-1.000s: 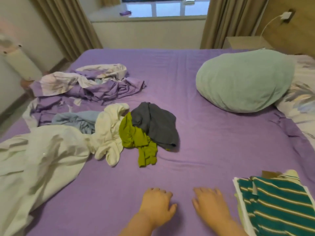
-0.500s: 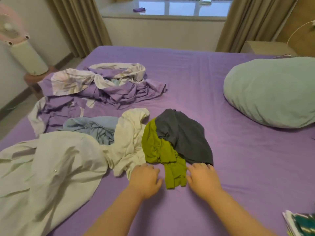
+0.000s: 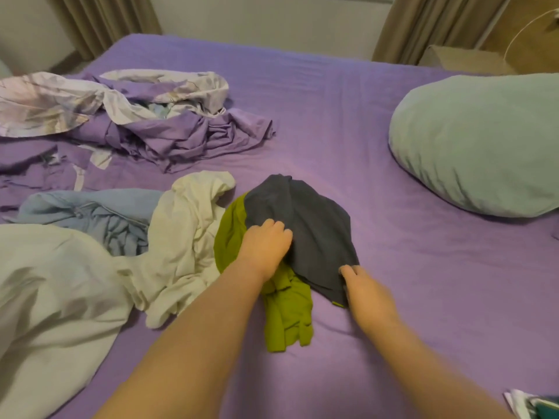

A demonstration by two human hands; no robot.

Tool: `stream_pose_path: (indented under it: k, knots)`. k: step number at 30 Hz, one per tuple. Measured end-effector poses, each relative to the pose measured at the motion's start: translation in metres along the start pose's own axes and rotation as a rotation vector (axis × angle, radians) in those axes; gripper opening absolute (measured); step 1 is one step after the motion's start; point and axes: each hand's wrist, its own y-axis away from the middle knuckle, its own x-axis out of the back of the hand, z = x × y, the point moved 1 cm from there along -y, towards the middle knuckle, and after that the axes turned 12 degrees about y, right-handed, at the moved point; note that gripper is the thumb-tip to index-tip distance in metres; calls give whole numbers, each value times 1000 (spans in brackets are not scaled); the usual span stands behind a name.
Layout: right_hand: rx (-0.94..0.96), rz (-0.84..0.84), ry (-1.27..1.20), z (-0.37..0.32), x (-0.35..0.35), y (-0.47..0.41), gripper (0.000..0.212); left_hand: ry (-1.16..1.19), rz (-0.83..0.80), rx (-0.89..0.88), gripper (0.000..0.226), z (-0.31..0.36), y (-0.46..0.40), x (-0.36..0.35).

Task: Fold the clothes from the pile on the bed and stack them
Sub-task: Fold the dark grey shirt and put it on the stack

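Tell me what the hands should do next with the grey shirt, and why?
Probably lift the grey shirt up and off the green one. Both hands are on it already: the left hand on its middle, the right hand at its near edge. It lies partly on the green one, so it needs clear bed to fold.

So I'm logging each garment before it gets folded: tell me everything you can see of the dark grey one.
The dark grey soft-fabric garment lies crumpled and unfolded on the purple bedsheet, mid-bed. It looks matte and plain, with no print showing. Its left edge overlaps the olive-green garment. The left hand rests on its left side, fingers curled into the cloth; the right hand touches its near corner, though blur hides whether it grips.
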Motion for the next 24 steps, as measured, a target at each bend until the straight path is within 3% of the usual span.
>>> stream_pose_path:
  k: [3,8,11,18,24]
  knots:
    - [40,54,-209,8,8,-2,20,132,88,53,23,-6,1,4]
    - [68,154,-710,28,60,15,15,815,175,14,10,-9,21,51]
    - [64,249,-972,40,110,39,21,1078,136,112,8,7,50,93]
    - [123,445,-1246,62,235,116,23,1191,202,149,17,55,128,209]
    - [259,474,-1374,77,308,205,22,1228,353,163,26,102,197,317]
